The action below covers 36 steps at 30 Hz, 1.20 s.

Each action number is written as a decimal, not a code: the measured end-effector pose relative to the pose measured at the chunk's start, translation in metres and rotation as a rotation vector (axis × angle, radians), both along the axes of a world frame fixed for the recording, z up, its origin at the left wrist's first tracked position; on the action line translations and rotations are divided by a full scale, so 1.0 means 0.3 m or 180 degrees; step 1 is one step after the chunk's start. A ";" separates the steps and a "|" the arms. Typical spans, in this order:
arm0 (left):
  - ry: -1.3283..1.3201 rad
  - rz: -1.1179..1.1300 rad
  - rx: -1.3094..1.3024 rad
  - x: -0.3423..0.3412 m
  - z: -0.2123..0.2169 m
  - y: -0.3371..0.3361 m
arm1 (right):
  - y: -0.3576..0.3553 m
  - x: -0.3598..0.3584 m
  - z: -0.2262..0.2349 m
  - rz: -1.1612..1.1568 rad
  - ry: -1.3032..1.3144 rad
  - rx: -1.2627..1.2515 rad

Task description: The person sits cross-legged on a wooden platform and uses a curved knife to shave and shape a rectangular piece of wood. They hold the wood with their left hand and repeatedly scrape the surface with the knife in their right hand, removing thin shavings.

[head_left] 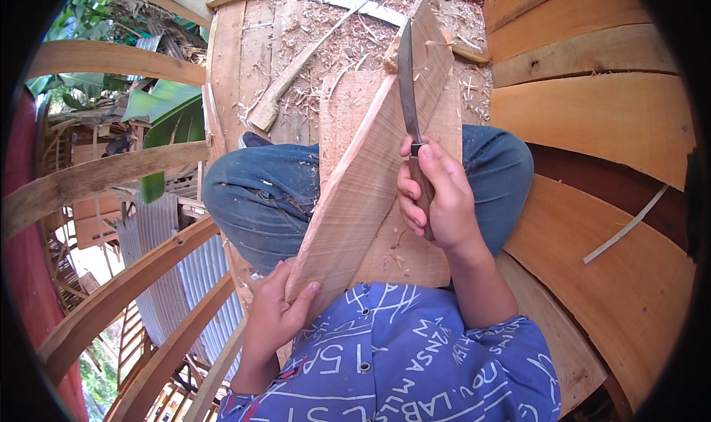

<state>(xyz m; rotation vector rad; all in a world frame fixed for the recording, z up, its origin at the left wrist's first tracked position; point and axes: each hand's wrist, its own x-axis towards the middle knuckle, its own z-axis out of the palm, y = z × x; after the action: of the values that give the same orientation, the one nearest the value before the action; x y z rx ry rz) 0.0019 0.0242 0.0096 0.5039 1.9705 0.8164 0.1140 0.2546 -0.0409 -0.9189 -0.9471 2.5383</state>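
Across my lap a long wooden board (353,178) stands tilted, its far end pointing away to the upper right. My left hand (285,303) grips its near end, thumb on the broad face and fingers behind the edge. In my right hand (442,192) is a knife (406,81), fingers wrapped round its brown handle. The long dark blade points away from me and lies over the board's upper part, close to its left edge; whether it touches the wood I cannot tell. Beneath is a second, flat board (400,252) across my legs.
Wood shavings (296,74) litter the plank floor (255,33) ahead. A long wooden stick (304,70) and a pale blade-shaped strip (359,7) lie there. Open wooden rails (118,166) run along my left; a plank wall (592,118) closes the right. A thin wood strip (626,226) lies against it.
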 end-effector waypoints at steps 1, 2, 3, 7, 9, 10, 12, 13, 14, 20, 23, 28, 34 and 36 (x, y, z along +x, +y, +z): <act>0.0033 -0.0055 -0.0023 0.001 0.002 0.001 | 0.002 -0.002 0.014 -0.0040 -0.0020 -0.0097; 0.0066 -0.0110 -0.0046 0.001 0.004 0.001 | 0.001 -0.003 0.020 -0.0081 -0.0039 -0.0195; 0.0099 -0.0164 -0.0069 0.002 0.006 0.001 | -0.005 -0.002 0.006 -0.0207 -0.0210 -0.0149; 0.0031 -0.0124 -0.0031 0.010 0.011 0.005 | -0.028 0.060 -0.072 -0.0563 -0.0716 -0.0154; 0.0002 -0.0147 -0.0041 0.008 0.006 0.001 | -0.045 0.084 -0.075 -0.0551 -0.0725 0.0005; -0.0006 -0.0146 -0.0072 0.008 0.009 0.005 | -0.057 0.089 -0.053 -0.0533 -0.0665 0.0217; -0.0020 -0.0143 -0.0131 0.008 0.013 0.018 | -0.083 0.085 -0.005 -0.0471 -0.0539 0.0406; -0.0018 -0.0123 -0.0109 0.007 0.013 0.018 | -0.084 0.071 0.008 -0.0374 -0.0515 0.0536; -0.0017 -0.0103 -0.0085 0.007 0.010 0.012 | -0.086 0.059 0.018 -0.0275 -0.0491 0.0668; 0.0224 -0.0273 0.0070 0.014 0.009 0.007 | -0.108 0.081 -0.024 0.0145 -0.0654 0.1790; 0.0323 -0.0364 0.0127 0.014 0.001 0.001 | -0.097 0.112 -0.025 0.0413 -0.0893 0.2698; 0.0375 -0.0417 0.0099 0.012 -0.005 -0.006 | -0.064 0.123 -0.017 0.0709 -0.1262 0.3342; 0.0402 -0.0455 0.0086 0.011 0.000 0.001 | -0.075 0.103 -0.021 0.0860 -0.1217 0.3442; 0.0408 -0.0514 0.0121 0.008 -0.005 0.006 | -0.084 0.099 -0.031 0.0927 -0.1290 0.3459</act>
<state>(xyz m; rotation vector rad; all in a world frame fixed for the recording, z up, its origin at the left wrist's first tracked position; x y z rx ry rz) 0.0042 0.0259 0.0081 0.7438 2.0033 0.7365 0.1437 0.2295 -0.0503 -0.9306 -2.3437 1.5321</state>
